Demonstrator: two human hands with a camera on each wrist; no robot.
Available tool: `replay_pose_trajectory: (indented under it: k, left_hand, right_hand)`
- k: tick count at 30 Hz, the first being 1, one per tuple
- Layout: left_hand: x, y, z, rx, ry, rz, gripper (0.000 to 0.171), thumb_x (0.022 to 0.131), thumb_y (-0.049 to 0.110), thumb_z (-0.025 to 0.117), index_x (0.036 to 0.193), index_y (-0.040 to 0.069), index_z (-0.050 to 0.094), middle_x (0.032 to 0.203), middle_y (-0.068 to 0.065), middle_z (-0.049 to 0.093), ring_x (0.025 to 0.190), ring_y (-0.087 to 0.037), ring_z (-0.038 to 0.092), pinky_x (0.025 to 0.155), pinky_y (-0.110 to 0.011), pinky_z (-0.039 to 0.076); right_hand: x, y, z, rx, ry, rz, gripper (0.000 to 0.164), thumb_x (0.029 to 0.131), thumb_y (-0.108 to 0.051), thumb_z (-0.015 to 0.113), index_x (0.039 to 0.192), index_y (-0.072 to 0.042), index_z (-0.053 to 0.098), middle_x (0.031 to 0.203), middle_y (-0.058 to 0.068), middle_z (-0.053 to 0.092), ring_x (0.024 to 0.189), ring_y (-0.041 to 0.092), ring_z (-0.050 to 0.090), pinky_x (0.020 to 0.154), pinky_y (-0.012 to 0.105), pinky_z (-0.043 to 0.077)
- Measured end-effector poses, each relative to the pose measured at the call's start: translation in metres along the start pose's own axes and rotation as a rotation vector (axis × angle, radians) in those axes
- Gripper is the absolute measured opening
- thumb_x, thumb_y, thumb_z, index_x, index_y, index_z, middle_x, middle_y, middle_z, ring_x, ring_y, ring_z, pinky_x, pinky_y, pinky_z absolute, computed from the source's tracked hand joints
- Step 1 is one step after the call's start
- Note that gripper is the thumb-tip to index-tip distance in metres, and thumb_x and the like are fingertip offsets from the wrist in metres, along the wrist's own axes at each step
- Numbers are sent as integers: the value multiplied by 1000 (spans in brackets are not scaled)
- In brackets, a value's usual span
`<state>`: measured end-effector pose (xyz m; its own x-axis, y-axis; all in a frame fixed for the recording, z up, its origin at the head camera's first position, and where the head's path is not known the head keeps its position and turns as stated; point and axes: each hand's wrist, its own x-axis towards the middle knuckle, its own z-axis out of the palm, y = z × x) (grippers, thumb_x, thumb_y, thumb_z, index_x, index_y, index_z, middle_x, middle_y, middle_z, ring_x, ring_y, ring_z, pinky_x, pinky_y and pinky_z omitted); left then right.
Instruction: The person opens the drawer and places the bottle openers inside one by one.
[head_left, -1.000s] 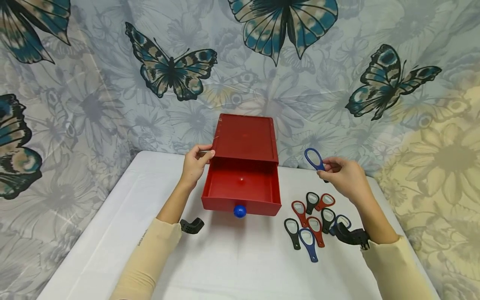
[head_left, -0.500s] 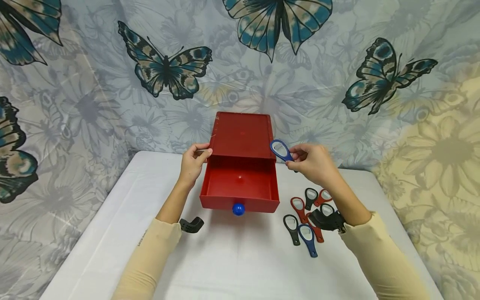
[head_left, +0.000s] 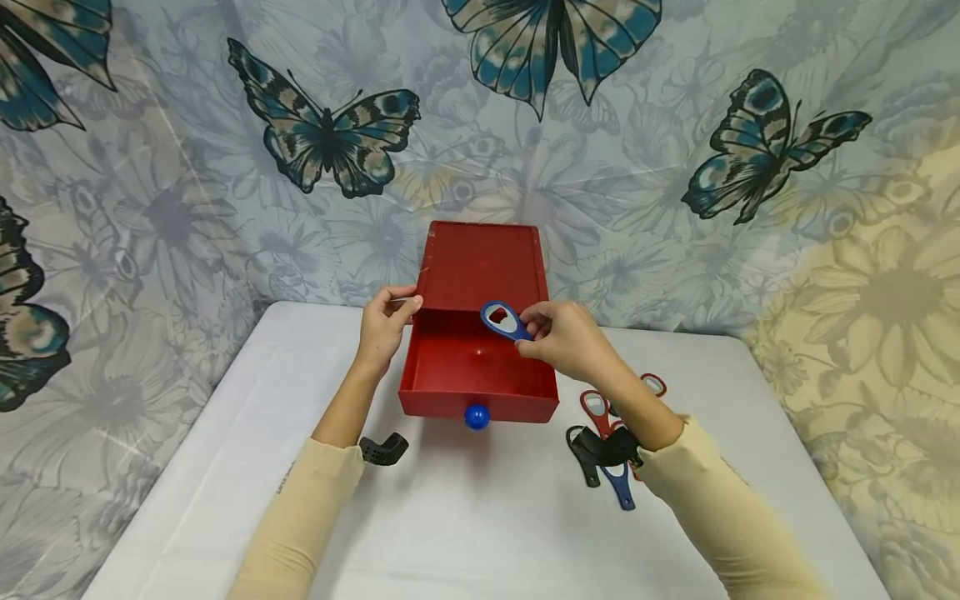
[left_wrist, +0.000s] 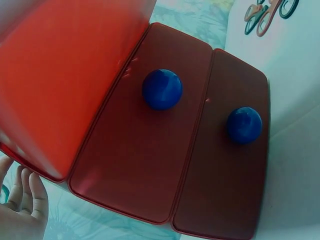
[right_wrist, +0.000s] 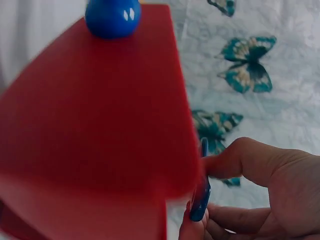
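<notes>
A red drawer cabinet [head_left: 483, 262] stands at the back of the white table, its top drawer [head_left: 450, 403] pulled out. The inside of that drawer looks bare where it shows. My left hand [head_left: 381, 332] touches the cabinet's left side near the top, fingers fairly straight in the left wrist view. Between thumb and fingers, my right hand [head_left: 573, 337] pinches a blue magnifying glass [head_left: 519, 333] by its handle. Its lens end points left, above the open drawer. In the right wrist view, the drawer partly hides the magnifying glass [right_wrist: 199, 206].
Several red, black and blue magnifying glasses [head_left: 596, 407] lie on the table at right, partly hidden by my right forearm. The left wrist view shows two lower drawers pushed in, with blue knobs [left_wrist: 162, 90]. A butterfly-print cloth [head_left: 637, 208] hangs behind the table.
My right hand has carried the blue magnifying glass leftward from beyond the cabinet's right side to above the drawer. The left hand stays at the cabinet's side.
</notes>
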<state>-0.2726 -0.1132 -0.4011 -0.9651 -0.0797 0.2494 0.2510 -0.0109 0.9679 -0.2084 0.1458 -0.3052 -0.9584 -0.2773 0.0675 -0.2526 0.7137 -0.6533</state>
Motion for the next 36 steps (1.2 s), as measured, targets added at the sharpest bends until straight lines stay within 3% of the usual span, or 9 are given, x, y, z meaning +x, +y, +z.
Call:
replay_pose_trajectory:
  k: [5,10,14,23,29,32,36]
  left_hand:
    - [1,2,-1,-8,-3,4,32,93,11,64,120,-5,60,110,1,64,82,-3,60,74,-18,50]
    - [0,2,-4,-4,-16,-8,35,94,13,63,123,-4,58,120,-13,62,84,-2,60,75,-18,50]
    - [1,3,-9,8,-38,-24,37,94,16,64,125,-3,57,123,-16,61,86,-2,60,76,-17,51]
    - [1,3,-10,24,-61,-12,37,94,16,63,125,-3,56,123,-14,60,88,-3,60,76,-18,51]
    - [1,4,-10,5,-39,-11,35,94,14,64,123,-3,58,124,-15,61,86,-3,60,75,-18,51]
    - [1,4,-8,1,-48,-14,35,94,14,64,123,-3,58,125,-15,60,87,-3,60,76,-18,51]
    - [-1,3,-6,9,-62,-23,36,93,15,64,124,-3,58,126,-16,60,87,-3,59,77,-18,51]
  right_hand:
    - [8,-9,19,-17,-64,-21,23,80,-7,74,101,2,68,82,9,63,77,18,57,68,24,48]
    - [16,-18,34,-78,-115,-46,25,79,-10,76,100,3,69,78,7,63,74,16,57,64,22,47]
    - [22,-26,44,-133,-197,-50,28,80,-13,76,102,3,69,79,6,64,74,15,56,64,21,46]
    - [31,-36,68,-268,-255,18,33,80,-20,81,103,0,70,92,8,69,81,18,58,69,27,51]
    - [30,-36,69,-168,-256,-15,41,87,-29,74,116,0,69,101,11,71,85,18,62,75,27,55]
    - [23,-29,57,-84,-222,-53,41,90,-31,70,118,-3,68,97,8,72,82,16,63,72,25,54]
    - [6,-10,33,48,-115,-101,30,92,-28,68,112,-5,71,92,8,71,78,19,63,68,25,52]
